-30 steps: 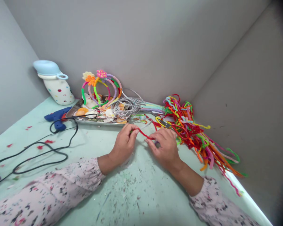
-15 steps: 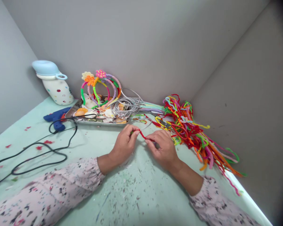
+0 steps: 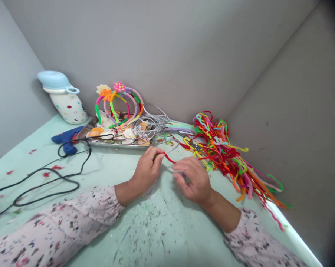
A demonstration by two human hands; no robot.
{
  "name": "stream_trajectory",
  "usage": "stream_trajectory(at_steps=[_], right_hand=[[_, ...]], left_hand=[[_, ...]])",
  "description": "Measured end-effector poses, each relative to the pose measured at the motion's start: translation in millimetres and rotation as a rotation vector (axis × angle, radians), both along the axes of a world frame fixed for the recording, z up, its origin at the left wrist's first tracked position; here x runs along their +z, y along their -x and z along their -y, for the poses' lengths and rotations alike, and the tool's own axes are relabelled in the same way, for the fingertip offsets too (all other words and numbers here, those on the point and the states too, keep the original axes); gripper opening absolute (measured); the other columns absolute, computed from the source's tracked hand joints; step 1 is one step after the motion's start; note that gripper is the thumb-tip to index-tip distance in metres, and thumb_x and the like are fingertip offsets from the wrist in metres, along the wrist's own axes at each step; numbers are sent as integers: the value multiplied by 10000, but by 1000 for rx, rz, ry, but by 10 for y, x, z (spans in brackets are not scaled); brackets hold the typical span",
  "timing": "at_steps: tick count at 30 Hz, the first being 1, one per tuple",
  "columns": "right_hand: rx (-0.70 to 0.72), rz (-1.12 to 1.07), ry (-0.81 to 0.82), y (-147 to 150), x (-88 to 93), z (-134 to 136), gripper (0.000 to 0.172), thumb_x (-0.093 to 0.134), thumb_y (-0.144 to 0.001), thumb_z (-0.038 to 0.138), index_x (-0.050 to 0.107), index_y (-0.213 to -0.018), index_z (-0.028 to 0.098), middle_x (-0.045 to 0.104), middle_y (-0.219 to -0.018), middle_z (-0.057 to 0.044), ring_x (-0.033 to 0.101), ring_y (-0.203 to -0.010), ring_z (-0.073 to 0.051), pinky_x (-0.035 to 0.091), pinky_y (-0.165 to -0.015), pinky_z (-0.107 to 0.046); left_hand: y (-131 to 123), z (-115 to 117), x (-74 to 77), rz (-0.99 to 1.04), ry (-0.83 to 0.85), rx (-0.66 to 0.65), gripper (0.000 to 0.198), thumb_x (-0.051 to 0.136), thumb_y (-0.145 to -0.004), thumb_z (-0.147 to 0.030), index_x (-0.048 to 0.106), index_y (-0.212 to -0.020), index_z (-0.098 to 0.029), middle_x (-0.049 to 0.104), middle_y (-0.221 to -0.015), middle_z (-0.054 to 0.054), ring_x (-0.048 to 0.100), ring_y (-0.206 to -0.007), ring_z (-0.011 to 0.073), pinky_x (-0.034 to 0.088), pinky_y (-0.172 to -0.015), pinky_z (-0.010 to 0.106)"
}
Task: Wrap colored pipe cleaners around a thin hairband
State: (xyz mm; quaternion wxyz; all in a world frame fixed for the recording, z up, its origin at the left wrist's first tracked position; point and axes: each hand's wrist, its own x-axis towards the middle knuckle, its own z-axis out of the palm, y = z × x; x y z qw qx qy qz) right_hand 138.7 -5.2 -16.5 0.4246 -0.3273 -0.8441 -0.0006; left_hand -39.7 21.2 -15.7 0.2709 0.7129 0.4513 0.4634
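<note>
My left hand [image 3: 147, 167] is closed, pinching a red pipe cleaner [image 3: 169, 158] between thumb and forefinger over the table's middle. The red strand runs rightward from the pinch and passes behind the fingers of my right hand [image 3: 193, 180]. That hand is slightly blurred, its thumb and forefinger apart just beside the strand. A loop of silver wire [image 3: 179, 145] curves close behind my left fingertips; whether it is also in the pinch I cannot tell.
A metal tray [image 3: 122, 145] holds shells, a silver wire coil [image 3: 153, 124] and flower-topped fuzzy hoops [image 3: 111, 107]. Coloured pipe cleaners [image 3: 225, 155] heap at right, with pliers [image 3: 196, 145] beside them. A blue glue gun [image 3: 68, 139], black cord [image 3: 81, 172] and white bottle [image 3: 68, 105] stand left.
My right thumb and forefinger have parted from the red pipe cleaner and shifted slightly down. My left hand stays nearly in place, still pinching it.
</note>
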Motion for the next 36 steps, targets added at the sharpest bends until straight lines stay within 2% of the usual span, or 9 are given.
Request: stream_trajectory(at_steps=[2,3,7,10,12,18,25,31,36], right_hand=[[124,140,60,20,-27,7,96,567,-846,183,631,-916,194,682,-808,-40,596,-783,-187,457,-743,-347],[139,197,105,29,-48,1,101,557,-856,193,641,-910,192,685,-799,-39,600,-771,-182,461,-737,-343],[-44,186,213,24,-141,-86,192,537,-868,173,652,-1020,190,705,-961,-66,618,-923,-204,476,-829,-367],[-164,44,166,-21,-164,-154,217,533,-861,155,646,-1042,194,703,-1001,-73,615,-965,-214,481,-865,-391],[-197,-19,94,-47,-146,-170,204,533,-855,150,642,-1019,202,695,-970,-69,611,-934,-213,487,-849,-395],[-262,-67,-56,-43,-59,-117,113,602,-834,168,627,-916,241,609,-905,-50,567,-876,-208,478,-786,-385],[-244,-53,-75,-31,-54,-120,178,630,-817,163,647,-967,256,595,-972,-49,550,-902,-201,467,-790,-377],[-200,-15,-26,-38,-42,-114,200,625,-832,175,647,-1011,260,628,-967,-45,572,-896,-198,456,-781,-374],[-205,-19,-17,-33,-27,-113,146,618,-839,190,656,-967,251,641,-931,-47,582,-876,-199,463,-776,-374]], left_hand=[[-1,0,-1,2,-5,7,166,417,-938,-267,546,-896,-171,565,-859,27,526,-833,160,406,-763,274],[-1,0,0,3,-5,11,170,410,-940,-270,543,-896,-172,566,-858,28,527,-834,162,407,-761,276],[1,9,14,-2,5,14,177,396,-942,-273,533,-893,-172,567,-860,35,528,-841,169,411,-754,280],[0,23,26,-5,8,-8,180,397,-944,-278,536,-894,-175,564,-866,36,527,-842,170,412,-762,283],[-1,32,27,-6,12,-46,182,399,-945,-280,540,-896,-177,560,-866,34,525,-840,168,412,-769,282],[11,52,23,-30,33,-201,176,403,-946,-249,562,-930,-174,551,-886,22,520,-854,153,398,-791,273],[2,76,48,-85,2,-267,188,408,-940,-233,577,-890,-171,552,-847,22,521,-836,161,395,-772,283],[-5,88,48,-100,-11,-227,152,422,-927,-220,566,-909,-174,570,-878,30,531,-848,167,408,-779,296],[-8,94,40,-105,25,-183,108,440,-916,-225,535,-918,-176,577,-887,33,532,-831,166,418,-768,299]])
